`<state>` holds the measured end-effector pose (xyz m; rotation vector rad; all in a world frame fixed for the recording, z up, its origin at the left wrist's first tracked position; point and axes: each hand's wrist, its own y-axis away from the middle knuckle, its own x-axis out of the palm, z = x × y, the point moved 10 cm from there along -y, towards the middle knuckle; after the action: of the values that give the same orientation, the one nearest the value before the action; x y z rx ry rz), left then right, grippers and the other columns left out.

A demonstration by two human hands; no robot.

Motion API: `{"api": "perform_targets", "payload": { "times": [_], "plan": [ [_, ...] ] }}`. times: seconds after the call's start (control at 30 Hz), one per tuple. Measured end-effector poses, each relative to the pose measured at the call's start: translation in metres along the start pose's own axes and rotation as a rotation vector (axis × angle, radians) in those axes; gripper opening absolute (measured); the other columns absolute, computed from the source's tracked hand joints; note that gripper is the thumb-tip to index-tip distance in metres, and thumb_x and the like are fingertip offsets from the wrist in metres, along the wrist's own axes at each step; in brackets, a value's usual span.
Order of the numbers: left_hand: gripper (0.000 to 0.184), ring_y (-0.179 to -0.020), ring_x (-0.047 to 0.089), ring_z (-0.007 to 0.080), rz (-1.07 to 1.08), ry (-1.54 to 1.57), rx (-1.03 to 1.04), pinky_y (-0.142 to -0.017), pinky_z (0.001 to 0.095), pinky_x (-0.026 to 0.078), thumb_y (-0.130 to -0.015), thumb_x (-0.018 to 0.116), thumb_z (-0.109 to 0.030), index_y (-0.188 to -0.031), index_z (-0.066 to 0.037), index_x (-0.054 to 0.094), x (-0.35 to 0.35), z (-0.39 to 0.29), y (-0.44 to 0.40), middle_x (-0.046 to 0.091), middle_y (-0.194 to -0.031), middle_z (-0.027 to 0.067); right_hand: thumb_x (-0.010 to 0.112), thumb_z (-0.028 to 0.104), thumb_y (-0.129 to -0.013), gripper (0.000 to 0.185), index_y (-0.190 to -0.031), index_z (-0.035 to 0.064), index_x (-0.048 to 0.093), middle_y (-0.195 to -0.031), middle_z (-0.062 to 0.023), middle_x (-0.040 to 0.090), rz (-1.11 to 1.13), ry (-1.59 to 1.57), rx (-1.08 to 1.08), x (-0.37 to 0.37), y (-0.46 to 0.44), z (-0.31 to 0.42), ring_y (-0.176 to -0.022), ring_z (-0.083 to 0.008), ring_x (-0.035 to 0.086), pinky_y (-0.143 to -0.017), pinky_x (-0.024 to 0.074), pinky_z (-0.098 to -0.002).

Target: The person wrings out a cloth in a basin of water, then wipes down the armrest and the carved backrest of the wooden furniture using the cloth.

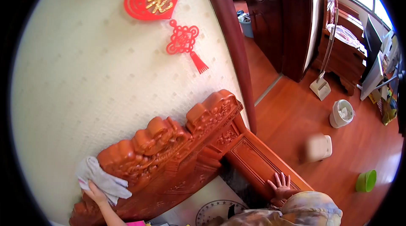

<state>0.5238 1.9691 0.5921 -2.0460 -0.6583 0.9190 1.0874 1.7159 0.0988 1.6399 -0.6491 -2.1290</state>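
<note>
My left hand presses a light grey cloth against the carved top of a reddish-brown wooden bench back, near its left end. The fingers are partly covered by the cloth. Resting on the flat panelled armrest of the same bench, my right hand has its fingers spread and holds nothing. A patterned sleeve lies just below it. On the seat, a pale cover with a ring of stars is partly visible.
Red hanging ornaments decorate the wall behind the bench. On the wooden floor stand a lined waste bin, a blurred pale stool-like object, a green bucket and a long-handled dustpan. A dark door stands open.
</note>
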Motion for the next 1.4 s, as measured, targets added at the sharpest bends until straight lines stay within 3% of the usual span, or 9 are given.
{"api": "perform_targets", "payload": {
  "times": [0.37, 0.47, 0.57, 0.73, 0.83, 0.93, 1.13, 1.27, 1.4],
  "plan": [
    [0.032, -0.090, 0.056, 0.0306, 0.111, -0.069, 0.187, -0.079, 0.0360, 0.041, -0.082, 0.045, -0.018, -0.100, 0.008, 0.051, 0.032, -0.055, -0.008, 0.058, -0.096, 0.0212, 0.065, 0.056, -0.060, 0.100, -0.135, 0.0311, 0.005, -0.140, -0.0146, -0.013, 0.103, 0.065, 0.055, 0.009, -0.004, -0.002, -0.127, -0.0395, -0.013, -0.095, 0.0008, -0.0623],
    [0.035, -0.093, 0.054, 0.0284, 0.283, -0.175, -0.085, -0.081, 0.0340, 0.040, -0.083, 0.046, -0.020, -0.103, 0.008, 0.048, 0.040, -0.040, -0.007, 0.057, -0.100, 0.0206, 0.065, 0.050, -0.062, 0.084, -0.132, 0.0304, 0.022, -0.140, -0.0140, 0.002, 0.071, 0.021, 0.011, -0.006, -0.012, -0.006, -0.127, -0.0403, 0.004, -0.098, 0.0155, -0.0570],
    [0.032, -0.093, 0.054, 0.0292, 0.279, -0.110, 0.047, -0.080, 0.0338, 0.040, -0.082, 0.045, -0.018, -0.105, 0.005, 0.048, 0.043, -0.081, -0.010, 0.057, -0.098, 0.0196, 0.063, 0.042, -0.068, 0.073, -0.130, 0.0258, 0.028, -0.138, -0.0164, 0.009, -0.103, -0.220, 0.067, -0.028, -0.009, -0.015, -0.125, -0.0366, 0.017, -0.097, 0.0286, -0.0471],
    [0.032, -0.086, 0.056, 0.0300, 0.230, -0.152, 0.143, -0.074, 0.0364, 0.043, -0.082, 0.046, -0.016, -0.108, 0.003, 0.047, 0.024, -0.149, -0.002, 0.057, -0.093, 0.0182, 0.062, 0.034, -0.072, 0.062, -0.125, 0.0134, 0.036, -0.131, -0.0272, 0.019, -0.362, -0.419, -0.059, -0.040, -0.011, -0.007, -0.116, -0.0413, 0.032, -0.095, 0.0323, -0.0432],
    [0.033, -0.085, 0.057, 0.0225, 0.331, -0.067, -0.120, -0.072, 0.0329, 0.047, -0.081, 0.051, -0.011, -0.112, 0.000, 0.047, 0.020, -0.165, 0.032, 0.056, -0.100, 0.0150, 0.061, 0.028, -0.074, 0.052, -0.120, 0.0089, 0.044, -0.118, -0.0248, 0.041, -0.515, -0.581, -0.230, -0.071, -0.005, 0.021, -0.112, -0.0370, 0.039, -0.092, 0.0363, -0.0402],
    [0.038, -0.091, 0.053, 0.0162, 0.501, 0.394, -0.240, -0.082, 0.0305, 0.042, -0.076, 0.058, -0.003, -0.111, 0.001, 0.045, 0.048, -0.186, 0.095, 0.055, -0.101, 0.0092, 0.059, 0.028, -0.078, 0.055, -0.124, 0.0066, 0.038, -0.121, -0.0202, 0.042, -0.311, -0.900, -0.402, -0.125, 0.012, 0.083, -0.113, -0.0305, 0.041, -0.092, 0.0372, -0.0370],
    [0.043, -0.090, 0.055, 0.0189, 0.780, 1.058, -1.084, -0.080, 0.0316, 0.045, -0.073, 0.064, -0.006, -0.111, -0.004, 0.045, 0.135, -0.186, 0.288, 0.055, -0.101, 0.0083, 0.058, 0.042, -0.078, 0.081, -0.135, 0.0104, 0.010, -0.133, -0.0133, 0.028, 0.159, -1.351, -0.976, -0.198, 0.073, 0.221, -0.124, -0.0224, 0.025, -0.101, 0.0215, -0.0370],
    [0.045, -0.100, 0.051, 0.0202, 0.775, 1.390, -1.384, -0.087, 0.0340, 0.039, -0.076, 0.061, -0.014, -0.116, -0.003, 0.043, 0.154, -0.227, 0.325, 0.052, -0.110, 0.0104, 0.053, 0.051, -0.076, 0.069, -0.128, 0.0115, 0.034, -0.129, -0.0073, 0.039, 0.990, -2.056, -0.622, -0.142, 0.065, 0.251, -0.118, -0.0211, 0.037, -0.100, 0.0266, -0.0373],
    [0.042, -0.101, 0.049, 0.0180, 0.871, 1.493, -1.489, -0.088, 0.0315, 0.038, -0.077, 0.057, -0.010, -0.116, -0.001, 0.043, 0.159, -0.227, 0.336, 0.052, -0.110, 0.0093, 0.052, 0.047, -0.079, 0.060, -0.125, 0.0110, 0.039, -0.124, -0.0074, 0.044, 1.156, -2.228, -0.615, -0.130, 0.071, 0.250, -0.113, -0.0220, 0.043, -0.098, 0.0303, -0.0370]
  ]
}}
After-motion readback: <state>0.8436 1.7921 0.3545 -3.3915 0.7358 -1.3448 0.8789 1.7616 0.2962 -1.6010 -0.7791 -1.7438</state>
